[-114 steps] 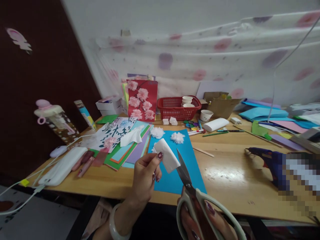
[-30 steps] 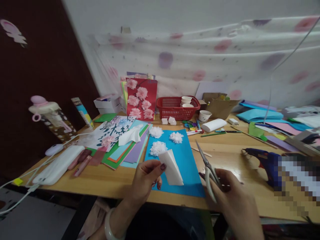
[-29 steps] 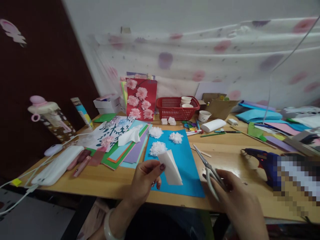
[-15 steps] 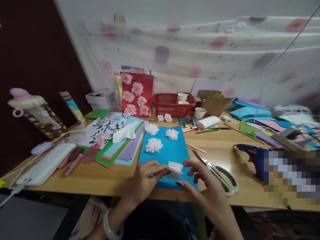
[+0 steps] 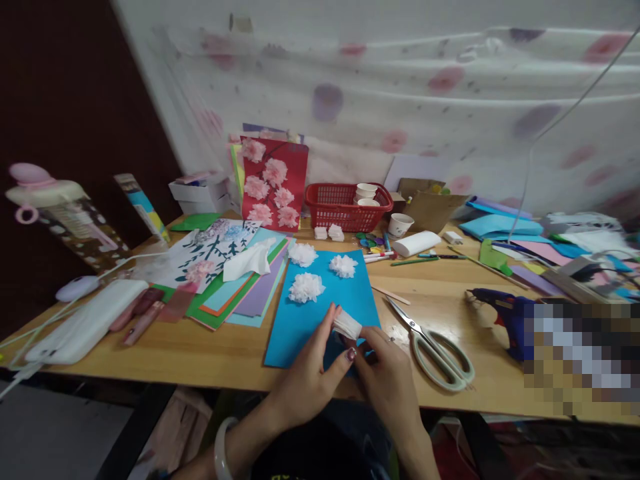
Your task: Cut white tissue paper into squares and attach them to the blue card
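A small folded stack of white tissue point(image 5: 347, 325) is held between my two hands, over the lower part of a blue sheet point(image 5: 295, 327). My left hand point(image 5: 313, 373) grips its left side, with the fingers raised along it and the thumb below. The fingers of my right hand point(image 5: 385, 367) are bent round its right end. Three ruffled white paper flowers point(image 5: 307, 287) lie on the upper part of the sheet. Large scissors point(image 5: 435, 350) rest on the wood to the right of my right hand, their blades partly open.
Coloured papers point(image 5: 250, 287) and a white power bank point(image 5: 87, 323) lie at the left. A red basket point(image 5: 345, 207) and a red flower card point(image 5: 277, 180) stand behind. A glue gun point(image 5: 505, 313) is at the right, beyond a thin wooden stick point(image 5: 391, 295).
My right hand has moved left and closed on the tissue. My left fingers have shifted upright along its side. The tissue is tilted and looks more compact, and the blue sheet's lower left corner now shows.
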### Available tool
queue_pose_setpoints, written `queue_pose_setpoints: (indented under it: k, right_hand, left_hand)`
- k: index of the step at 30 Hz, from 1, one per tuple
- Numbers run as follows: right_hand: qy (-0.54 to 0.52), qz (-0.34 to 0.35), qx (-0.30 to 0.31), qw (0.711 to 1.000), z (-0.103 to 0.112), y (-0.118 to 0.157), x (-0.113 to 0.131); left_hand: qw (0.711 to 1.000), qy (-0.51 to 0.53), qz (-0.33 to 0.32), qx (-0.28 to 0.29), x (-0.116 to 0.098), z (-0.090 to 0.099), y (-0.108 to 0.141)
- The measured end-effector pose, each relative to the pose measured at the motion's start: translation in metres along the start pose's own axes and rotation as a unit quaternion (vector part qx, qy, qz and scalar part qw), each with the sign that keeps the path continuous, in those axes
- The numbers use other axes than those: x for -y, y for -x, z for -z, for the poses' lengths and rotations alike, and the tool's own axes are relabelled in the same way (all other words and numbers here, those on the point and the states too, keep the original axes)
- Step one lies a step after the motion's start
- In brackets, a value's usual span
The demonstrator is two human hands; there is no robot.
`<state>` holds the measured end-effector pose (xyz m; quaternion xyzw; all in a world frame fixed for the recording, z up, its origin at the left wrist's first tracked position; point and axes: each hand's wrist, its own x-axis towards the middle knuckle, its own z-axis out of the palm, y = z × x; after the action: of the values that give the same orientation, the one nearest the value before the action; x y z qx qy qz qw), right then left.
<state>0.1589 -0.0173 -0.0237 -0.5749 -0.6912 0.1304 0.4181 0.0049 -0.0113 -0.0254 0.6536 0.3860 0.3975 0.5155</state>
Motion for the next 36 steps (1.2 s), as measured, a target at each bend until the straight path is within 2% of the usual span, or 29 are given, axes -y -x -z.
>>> queue_pose_setpoints:
  k: [2, 5, 9, 13, 16, 21, 27, 34, 36]
  right_hand:
    - [0.005, 0.005, 0.007, 1.000, 0.001, 0.000, 0.002]
    - [0.006, 0.008, 0.015, 1.000, 0.002, -0.001, 0.004]
    - [0.007, 0.002, 0.029, 1.000, 0.001, -0.001, 0.004]
    - [0.003, 0.005, 0.043, 0.999, -0.001, 0.000, 0.002]
    - [-0.001, 0.007, 0.042, 0.999, 0.000, 0.000, 0.003]
    - [-0.025, -0.018, 0.059, 0.998, 0.005, -0.003, 0.010]
    - [-0.074, -0.076, 0.102, 0.989, 0.012, -0.006, 0.015]
    - [-0.085, -0.098, 0.122, 0.984, 0.014, -0.011, 0.015]
    - [-0.093, -0.100, 0.131, 0.982, 0.015, -0.010, 0.017]
  left_hand:
    - [1.000, -0.015, 0.009, 0.011, -0.005, -0.001, 0.001]
    - [1.000, -0.016, 0.006, -0.010, -0.008, -0.001, 0.001]
    - [1.000, -0.005, 0.015, 0.020, -0.009, -0.001, -0.001]
    - [0.999, -0.019, 0.022, -0.017, -0.010, -0.003, -0.001]
    - [1.000, -0.020, 0.021, 0.010, -0.008, -0.003, -0.001]
    - [0.999, 0.025, 0.037, 0.005, -0.005, 0.001, -0.002]
    - [0.989, 0.132, 0.062, 0.004, -0.011, 0.010, -0.011]
    - [0.991, 0.113, 0.041, 0.052, -0.014, 0.022, -0.018]
    - [0.992, 0.110, 0.037, 0.045, -0.016, 0.021, -0.020]
